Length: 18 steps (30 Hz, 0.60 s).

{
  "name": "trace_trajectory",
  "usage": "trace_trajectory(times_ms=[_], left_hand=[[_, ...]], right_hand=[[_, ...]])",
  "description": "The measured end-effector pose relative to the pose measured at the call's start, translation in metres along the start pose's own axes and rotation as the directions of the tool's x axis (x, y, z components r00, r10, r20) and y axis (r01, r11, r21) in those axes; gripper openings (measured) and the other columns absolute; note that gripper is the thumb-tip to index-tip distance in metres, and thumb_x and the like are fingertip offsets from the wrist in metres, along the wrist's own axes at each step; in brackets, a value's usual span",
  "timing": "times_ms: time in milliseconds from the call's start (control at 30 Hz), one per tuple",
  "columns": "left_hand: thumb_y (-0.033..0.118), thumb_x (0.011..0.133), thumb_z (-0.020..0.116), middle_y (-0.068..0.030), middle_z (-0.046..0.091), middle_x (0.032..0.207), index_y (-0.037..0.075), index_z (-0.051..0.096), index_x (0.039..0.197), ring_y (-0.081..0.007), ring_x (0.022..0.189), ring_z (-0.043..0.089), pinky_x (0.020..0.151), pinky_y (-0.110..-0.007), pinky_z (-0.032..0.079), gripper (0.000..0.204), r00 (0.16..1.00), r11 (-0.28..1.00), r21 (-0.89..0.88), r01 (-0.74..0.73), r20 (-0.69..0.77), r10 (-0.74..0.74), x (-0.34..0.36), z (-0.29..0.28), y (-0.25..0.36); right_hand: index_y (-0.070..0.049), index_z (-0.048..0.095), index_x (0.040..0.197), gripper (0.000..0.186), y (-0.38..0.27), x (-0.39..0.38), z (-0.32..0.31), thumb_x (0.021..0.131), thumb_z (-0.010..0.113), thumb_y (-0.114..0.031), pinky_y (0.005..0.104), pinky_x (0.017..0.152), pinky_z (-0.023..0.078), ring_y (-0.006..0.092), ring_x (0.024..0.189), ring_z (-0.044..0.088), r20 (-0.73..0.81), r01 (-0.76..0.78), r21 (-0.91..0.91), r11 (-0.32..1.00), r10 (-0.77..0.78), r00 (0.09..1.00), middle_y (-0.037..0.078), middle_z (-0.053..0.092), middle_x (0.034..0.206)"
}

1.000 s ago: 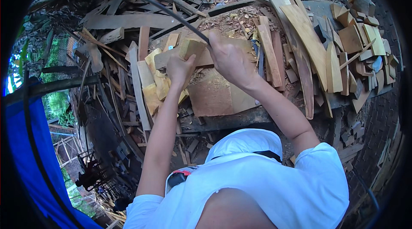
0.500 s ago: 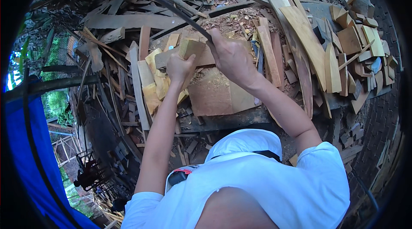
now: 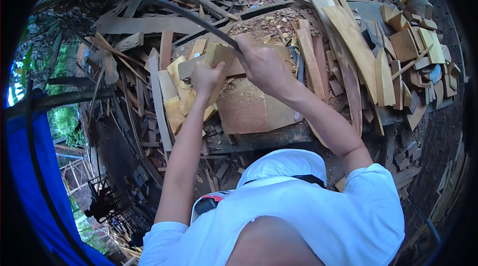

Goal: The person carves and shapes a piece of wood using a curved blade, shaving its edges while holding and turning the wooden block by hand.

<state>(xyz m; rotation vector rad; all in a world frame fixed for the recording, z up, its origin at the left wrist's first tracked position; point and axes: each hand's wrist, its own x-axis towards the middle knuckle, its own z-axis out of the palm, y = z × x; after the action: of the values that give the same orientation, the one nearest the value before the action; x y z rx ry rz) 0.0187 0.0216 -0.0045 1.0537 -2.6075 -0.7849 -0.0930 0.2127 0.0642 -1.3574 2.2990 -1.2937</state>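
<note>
My left hand (image 3: 206,77) is closed round a wooden block (image 3: 219,55), fingers wrapped over its near side and thumb along it. The block stands tilted above a work surface strewn with chips. My right hand (image 3: 266,68), to the right of it, grips a machete (image 3: 191,17) with a long dark blade. The blade slants up and to the left, its tip over the scrap wood at the far left. My fist hides the machete's handle. Just below the hands lies a flat brown board (image 3: 243,111) dusted with sawdust.
Long planks (image 3: 351,42) lean at the right, beside a heap of cut wood pieces (image 3: 416,62). Pale split pieces (image 3: 174,109) lie left of the board. Scrap wood (image 3: 214,4) covers the far side. A blue tarp (image 3: 35,176) hangs at the far left.
The machete's blade has come down a little, its tip shifting left and nearer. My right hand has moved slightly left and down. My left hand keeps the block almost still.
</note>
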Motion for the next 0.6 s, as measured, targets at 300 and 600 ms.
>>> trace_trajectory(times_ms=[300,600], left_hand=[[0.033,0.071,0.078,-0.0207,0.069,0.074,0.002,0.074,0.083,-0.0387,0.072,0.069,0.067,-0.046,0.054,0.033,0.996,0.986,0.143,0.087,-0.015,-0.086,0.004,0.007,0.015],[0.034,0.070,0.079,-0.0199,0.071,0.080,0.005,0.074,0.088,-0.0372,0.077,0.070,0.070,-0.046,0.055,0.034,1.000,0.999,0.049,0.001,-0.023,0.000,0.000,0.004,0.002]], right_hand=[[-0.008,0.045,0.110,0.017,0.080,-0.022,0.066,0.096,0.048,-0.019,0.0538,0.056,0.047,0.0435,0.064,0.062,0.100,-0.162,-0.122,0.979,0.175,0.980,0.022,0.062,0.069],[-0.011,0.046,0.128,0.033,0.023,-0.002,0.021,0.095,0.051,-0.018,0.0536,0.057,0.047,0.0438,0.063,0.062,0.083,-0.095,0.070,0.993,0.089,0.993,0.026,0.062,0.072]])
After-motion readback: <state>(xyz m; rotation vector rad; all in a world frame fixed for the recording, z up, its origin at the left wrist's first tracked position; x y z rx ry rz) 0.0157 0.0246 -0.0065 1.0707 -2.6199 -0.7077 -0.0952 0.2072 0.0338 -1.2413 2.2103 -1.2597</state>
